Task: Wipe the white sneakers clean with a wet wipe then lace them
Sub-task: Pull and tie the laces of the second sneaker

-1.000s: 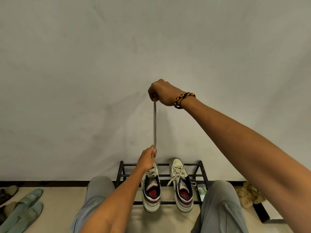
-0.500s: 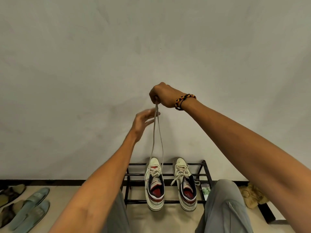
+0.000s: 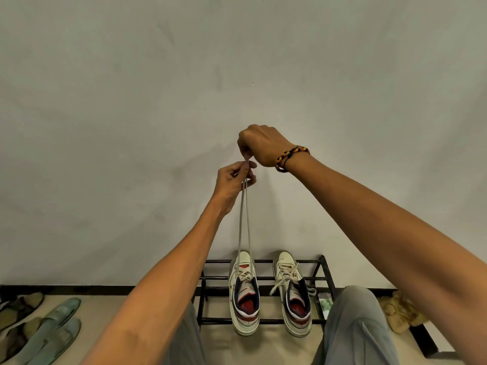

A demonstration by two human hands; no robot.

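Centre of frame: right hand (image 3: pixel 263 146) pinches the shoelace (image 3: pixel 243 222) ends; left hand (image 3: pixel 233 180) just below, its grip closed on both strands; lace runs taut down to the left sneaker (image 3: pixel 243 293) on the black shoe rack (image 3: pixel 326 275), lower centre; right sneaker (image 3: pixel 291 291) beside it, already laced. Risks, as judged: uneven ends if one strand slips through the pinch; hard upward pull could tip the sneaker off the rack bars.
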